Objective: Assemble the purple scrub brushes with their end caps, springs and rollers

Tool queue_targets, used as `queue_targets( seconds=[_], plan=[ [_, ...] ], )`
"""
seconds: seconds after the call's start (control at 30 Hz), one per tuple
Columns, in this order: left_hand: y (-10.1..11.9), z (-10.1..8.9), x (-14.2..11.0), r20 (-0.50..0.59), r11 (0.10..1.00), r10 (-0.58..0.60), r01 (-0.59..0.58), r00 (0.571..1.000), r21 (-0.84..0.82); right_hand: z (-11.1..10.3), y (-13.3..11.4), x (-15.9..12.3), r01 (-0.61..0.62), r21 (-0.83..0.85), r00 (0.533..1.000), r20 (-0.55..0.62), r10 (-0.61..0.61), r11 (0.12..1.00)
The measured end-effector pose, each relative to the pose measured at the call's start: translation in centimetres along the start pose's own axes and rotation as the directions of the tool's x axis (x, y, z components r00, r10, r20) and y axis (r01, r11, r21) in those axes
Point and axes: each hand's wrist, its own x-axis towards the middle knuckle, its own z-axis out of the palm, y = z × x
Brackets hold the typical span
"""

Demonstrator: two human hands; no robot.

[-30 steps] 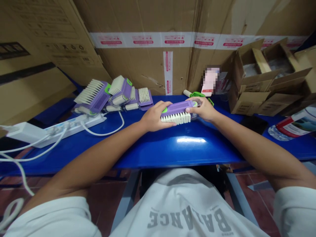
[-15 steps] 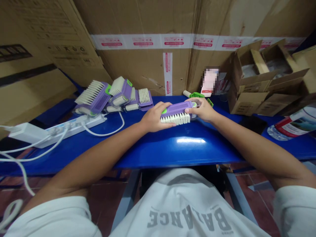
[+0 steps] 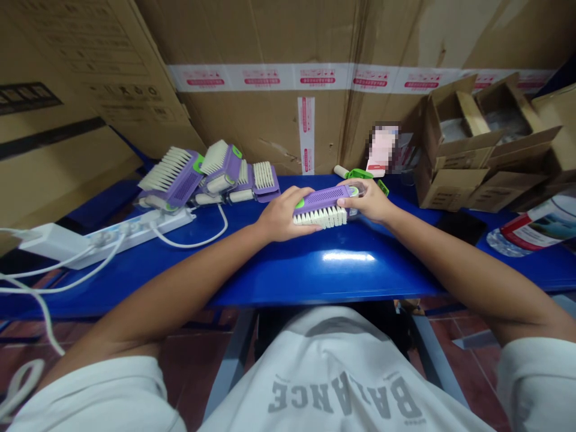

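Observation:
A purple brush [image 3: 324, 197] with cream bristles and green details is held level over the blue table. My left hand [image 3: 284, 214] is closed around its left end, thumb along the bristle side. At the other end, which has a clear plastic part, my right hand [image 3: 366, 201] grips it with fingers wrapped round. Behind my right hand lie a green piece [image 3: 360, 174] and a cream roller-like piece [image 3: 341, 171]. More purple brushes [image 3: 182, 180] with cream bristles are heaped to the left of my left hand.
A white power strip [image 3: 130, 235] with cables runs along the table's left side. Open cardboard boxes [image 3: 463, 150], a dark flat object [image 3: 459, 227] and a labelled clear bottle [image 3: 535, 225] are on the right. Large cartons [image 3: 261, 120] stand behind the blue table [image 3: 279, 276].

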Motion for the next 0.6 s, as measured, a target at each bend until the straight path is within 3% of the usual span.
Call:
queue_targets(
  seconds=[0.6],
  plan=[
    [0.56,-0.03,-0.05,0.03,0.998,-0.061,0.061,0.998,-0.015,0.28,-0.25,-0.19,-0.038,0.037,0.999,-0.008,0.038,0.999]
  ],
)
